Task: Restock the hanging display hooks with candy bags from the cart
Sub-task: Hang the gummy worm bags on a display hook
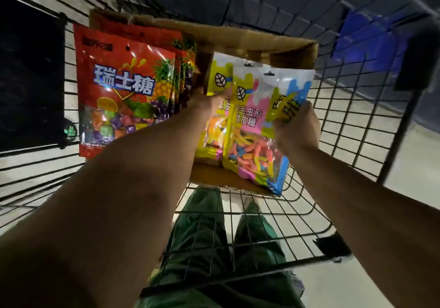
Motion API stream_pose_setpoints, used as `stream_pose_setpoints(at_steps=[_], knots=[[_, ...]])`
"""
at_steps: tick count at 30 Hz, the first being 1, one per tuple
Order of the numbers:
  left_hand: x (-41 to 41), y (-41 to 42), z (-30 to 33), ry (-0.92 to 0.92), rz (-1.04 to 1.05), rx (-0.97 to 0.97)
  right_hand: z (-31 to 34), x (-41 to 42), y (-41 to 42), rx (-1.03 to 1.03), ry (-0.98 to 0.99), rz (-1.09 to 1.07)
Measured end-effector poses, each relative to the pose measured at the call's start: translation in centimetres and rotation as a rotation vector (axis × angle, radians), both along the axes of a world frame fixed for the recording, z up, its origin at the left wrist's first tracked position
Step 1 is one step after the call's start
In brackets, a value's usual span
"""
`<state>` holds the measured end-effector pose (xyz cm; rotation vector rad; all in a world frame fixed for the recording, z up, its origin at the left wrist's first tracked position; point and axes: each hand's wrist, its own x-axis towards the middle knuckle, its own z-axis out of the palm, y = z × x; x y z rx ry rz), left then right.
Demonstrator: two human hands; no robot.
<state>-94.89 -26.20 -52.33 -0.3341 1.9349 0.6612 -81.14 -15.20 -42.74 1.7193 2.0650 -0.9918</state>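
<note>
Both hands, left hand (204,104) and right hand (296,126), pinch fanned gummy-worm bags (247,117) over the cart (345,107); the loose fan could slip apart.

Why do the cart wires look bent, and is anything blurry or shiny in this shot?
Head view: the wide-angle lens bows the black wire cart towards the edges; the light is dim, with dark corners; glare streaks the glossy red fruit-candy bag; the left hand and right hand, holding the yellow-and-pink gummy-worm bags over the brown cardboard box, look slightly smeared.
</note>
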Motion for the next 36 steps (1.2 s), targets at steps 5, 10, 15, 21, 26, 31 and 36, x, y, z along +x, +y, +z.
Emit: stream_pose_setpoints(at_steps=[5,10,15,21,26,31,36], knots=[[0.7,-1.0,1.2,-0.016,-0.052,-0.001,0.3,0.9,0.3,-0.109,0.103,-0.142],[1.7,-1.2,7.6,0.070,-0.006,0.172,4.1,2.4,0.7,-0.171,0.220,-0.296],[1.9,0.5,17.6,0.205,-0.115,0.313,10.6,4.7,2.5,-0.263,0.446,-0.464],[5.1,8.5,30.2,0.350,-0.252,0.549,20.4,10.3,9.1,-0.218,0.818,-0.565],[15.9,17.3,37.7,0.442,-0.408,0.748,27.1,22.8,15.9,-0.057,1.039,-0.619],[33.4,24.9,42.4,0.372,-0.518,0.904,32.2,41.1,20.8,0.129,1.116,-0.738],[49.8,31.7,45.3,0.219,-0.646,1.059,37.0,57.9,22.5,0.366,1.138,-0.911]])
